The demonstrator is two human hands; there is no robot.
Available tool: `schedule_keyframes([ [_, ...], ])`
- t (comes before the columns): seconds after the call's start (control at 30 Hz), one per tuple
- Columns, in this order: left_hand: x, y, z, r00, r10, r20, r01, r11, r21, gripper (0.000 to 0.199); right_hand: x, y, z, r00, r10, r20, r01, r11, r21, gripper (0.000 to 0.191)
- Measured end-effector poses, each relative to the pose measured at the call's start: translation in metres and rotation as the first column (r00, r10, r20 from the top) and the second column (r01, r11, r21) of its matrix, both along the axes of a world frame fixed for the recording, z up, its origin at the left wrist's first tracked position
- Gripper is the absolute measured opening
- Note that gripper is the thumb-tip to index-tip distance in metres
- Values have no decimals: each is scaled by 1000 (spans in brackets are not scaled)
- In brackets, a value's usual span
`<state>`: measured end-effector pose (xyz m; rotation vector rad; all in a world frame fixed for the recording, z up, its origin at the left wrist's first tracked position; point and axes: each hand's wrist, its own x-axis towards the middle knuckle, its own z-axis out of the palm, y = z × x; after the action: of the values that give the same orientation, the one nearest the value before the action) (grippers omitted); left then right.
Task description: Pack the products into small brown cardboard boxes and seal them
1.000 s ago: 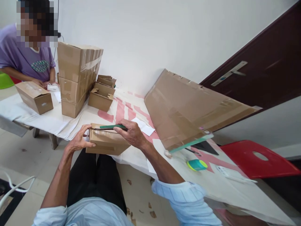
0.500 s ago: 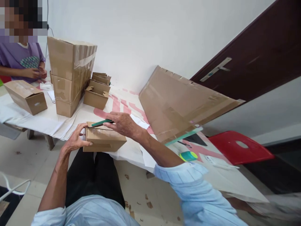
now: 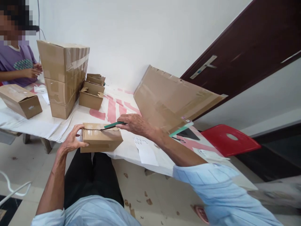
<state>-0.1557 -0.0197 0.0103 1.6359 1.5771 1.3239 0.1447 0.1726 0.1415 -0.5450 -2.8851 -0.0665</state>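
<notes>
A small closed cardboard box (image 3: 101, 142) rests at the table's front edge, right before my lap. My left hand (image 3: 73, 138) grips its left end, thumb on the near side and fingers over the top. In my right hand (image 3: 133, 123) is a green utility knife (image 3: 114, 125), held nearly level above the box. The knife's tip meets the taped seam on the box top, where a dark slit runs to its left.
Tall stacked cardboard boxes (image 3: 64, 78) and open small boxes (image 3: 91, 95) stand behind. Another closed box (image 3: 22, 100) lies left, near a person in purple (image 3: 22, 67). A large cardboard sheet (image 3: 169, 97) leans on the wall. A printed paper (image 3: 147, 152) and red stool (image 3: 230, 139) are right.
My right hand has drawn the knife rightward along the box's top seam, from the left end towards the middle. My left hand keeps its grip. The view has shifted slightly.
</notes>
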Motion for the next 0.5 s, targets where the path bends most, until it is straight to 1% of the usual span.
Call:
schedule_keyframes([
  [0.13, -3, -2, -2, 1000, 14, -6, -14, 1000, 15, 76, 19, 10, -4, 999, -33, -9, 33, 999, -27, 32],
  [0.23, -6, -3, -2, 1000, 2, -12, -2, 1000, -2, 80, 39, 14, -2, 998, -33, -46, 31, 999, -37, 32],
  [0.3, -9, -3, 0, 1000, -21, -13, 21, 999, -24, 85, 53, 15, 1, 995, -45, -93, 42, 999, -34, 32],
  [0.37, -12, -1, 3, 999, -45, -29, 44, 998, -45, 93, 66, 19, 3, 978, -83, -190, 80, 996, -24, 34],
  [0.43, -15, 1, 6, 996, -71, -60, 68, 996, -56, 100, 76, 23, -2, 923, -161, -349, 161, 986, -28, 37],
  [0.47, -16, 2, 7, 994, -84, -76, 80, 995, -55, 102, 78, 25, -10, 877, -208, -433, 210, 977, -44, 38],
  [0.5, -17, 4, 8, 991, -97, -91, 93, 994, -53, 105, 80, 26, -23, 825, -255, -504, 256, 964, -68, 40],
])
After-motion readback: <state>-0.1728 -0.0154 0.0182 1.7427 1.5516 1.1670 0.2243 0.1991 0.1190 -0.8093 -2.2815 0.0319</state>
